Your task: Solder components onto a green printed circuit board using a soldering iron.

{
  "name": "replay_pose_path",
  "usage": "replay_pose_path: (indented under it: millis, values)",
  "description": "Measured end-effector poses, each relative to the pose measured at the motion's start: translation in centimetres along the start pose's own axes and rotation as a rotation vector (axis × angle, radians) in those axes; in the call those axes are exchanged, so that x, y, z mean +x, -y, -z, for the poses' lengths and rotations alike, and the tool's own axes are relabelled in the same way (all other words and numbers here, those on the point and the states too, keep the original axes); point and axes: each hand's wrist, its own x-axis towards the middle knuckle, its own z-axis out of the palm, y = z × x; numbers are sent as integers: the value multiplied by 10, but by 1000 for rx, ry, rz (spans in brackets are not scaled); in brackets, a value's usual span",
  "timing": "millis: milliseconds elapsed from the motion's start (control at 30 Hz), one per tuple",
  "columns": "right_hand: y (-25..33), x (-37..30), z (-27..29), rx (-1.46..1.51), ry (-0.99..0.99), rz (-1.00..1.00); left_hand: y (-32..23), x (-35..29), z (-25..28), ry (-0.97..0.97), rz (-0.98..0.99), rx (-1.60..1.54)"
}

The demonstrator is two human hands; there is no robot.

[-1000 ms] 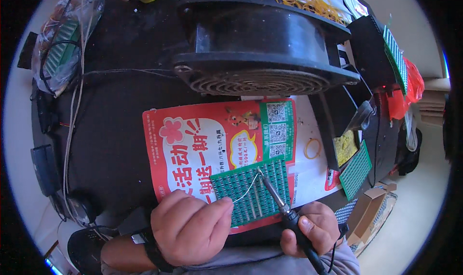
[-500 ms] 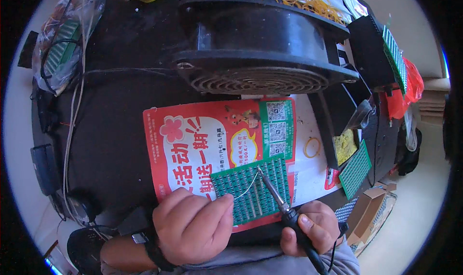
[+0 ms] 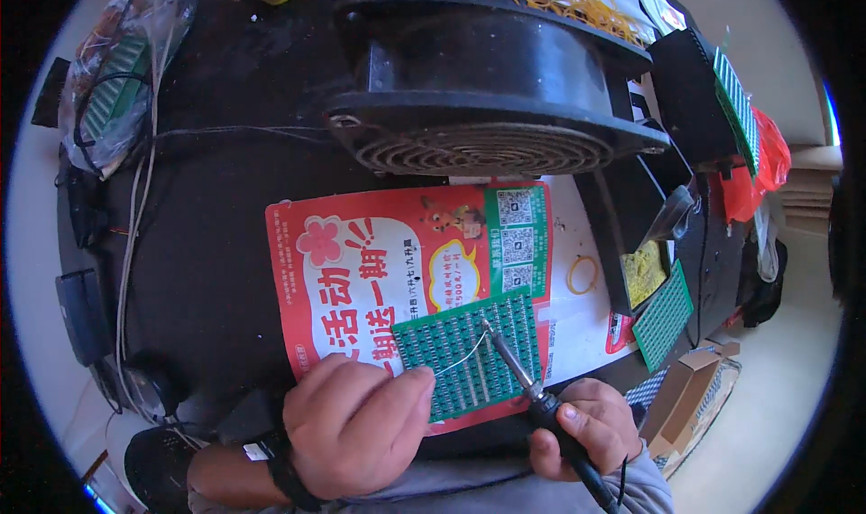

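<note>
Your left grip [image 3: 356, 428] pinches thin, curved wire [image 3: 473, 353]; your right grip [image 3: 591, 426] clasps a black-handled, metal-tipped iron [image 3: 545, 408]. Their ends meet at the flat, studded green board [image 3: 433, 343], lower centre of the frame.

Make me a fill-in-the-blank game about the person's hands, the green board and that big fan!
1. The right hand grips a tool called a soldering ____.
2. The left hand pinches a thin wire that reaches toward the tool's metal ____.
3. Under the wire lies a ____ circuit board.
4. The big fan is coloured ____.

Missing words: iron; tip; green; black.
</note>
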Motion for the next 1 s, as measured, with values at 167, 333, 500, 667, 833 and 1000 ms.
replay_pose_path:
  millis: [167, 333, 500, 667, 833, 1000]
  values:
    - [1, -8, -1, 7, 19, -2, 4, -2, 6, 94, -60, 44]
    - [1, -2, -2, -20, 14, 7, 4, -1, 2, -2, -115, 71]
    - [1, -1, -4, -26, -7, -6, -4, -1, -1, -25, 26, 38]
    - [0, -3, -4, -32, -19, 4, -2, 1, -3, -26, 5, 66]
    - [0, -4, -4, -8, -16, 6, -2, 2, -3, -34, -12, 93]
    - [0, -4, -6, -13, -27, 32, -2, -3, -4, -35, 17, 48]
